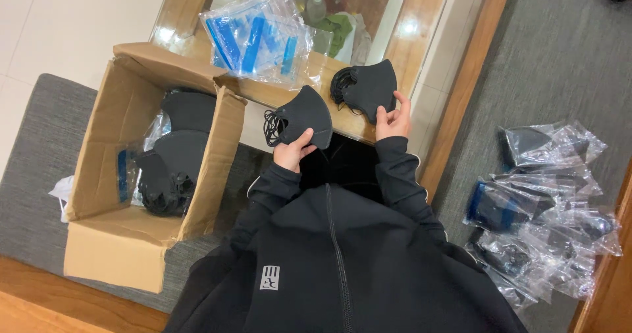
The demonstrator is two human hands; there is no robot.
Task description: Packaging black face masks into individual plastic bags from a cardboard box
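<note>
One mask (304, 115) is pinched by the left hand (293, 152), another mask (370, 88) by the right hand (393, 119); dangling loops (271, 126) could be tangled.

Both black-sleeved arms reach forward, elbows bent. Left hand (294, 150) pinches a black mask (304, 117) by its lower edge; right hand (392, 118), just right of that mask, grips a second mask (370, 86), fingers spread.
</note>
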